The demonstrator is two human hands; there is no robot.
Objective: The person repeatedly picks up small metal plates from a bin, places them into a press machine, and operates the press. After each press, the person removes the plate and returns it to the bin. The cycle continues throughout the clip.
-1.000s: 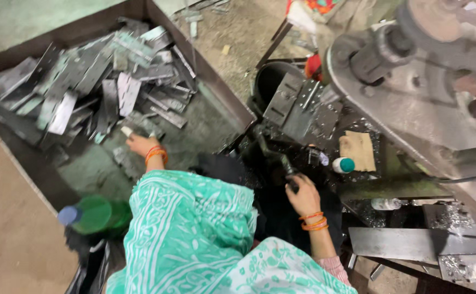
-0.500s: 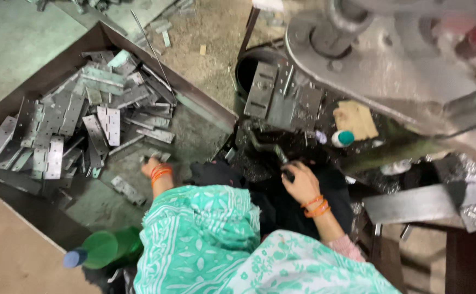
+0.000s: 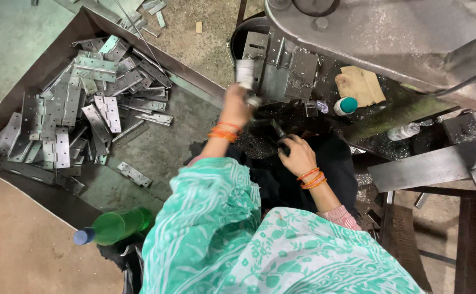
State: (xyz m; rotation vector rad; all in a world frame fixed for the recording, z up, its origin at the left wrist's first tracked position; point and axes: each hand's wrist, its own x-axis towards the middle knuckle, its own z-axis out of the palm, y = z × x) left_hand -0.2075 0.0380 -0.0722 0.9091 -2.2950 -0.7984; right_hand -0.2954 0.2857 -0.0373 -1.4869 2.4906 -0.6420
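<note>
While green bottle (image 3: 115, 226) lies nearest on floor, right hand (image 3: 298, 155) sits further up, fingers curled round dark handle (image 3: 277, 132). Left hand (image 3: 237, 106) blurred, closed on pale metal piece (image 3: 245, 73) at press die (image 3: 275, 68). Beyond, to left: tray (image 3: 156, 149) heaped with metal hinges (image 3: 80, 103).

I am working with a single view, worn on the person's head and looking almost straight down. It is sitting close above the green patterned shawl (image 3: 259, 245), which is filling the lower middle. It is taking in the bin of metal hinges (image 3: 80, 109) to the left and the grey machine body (image 3: 368, 32) at upper right (no second view is sharing this scene).
</note>
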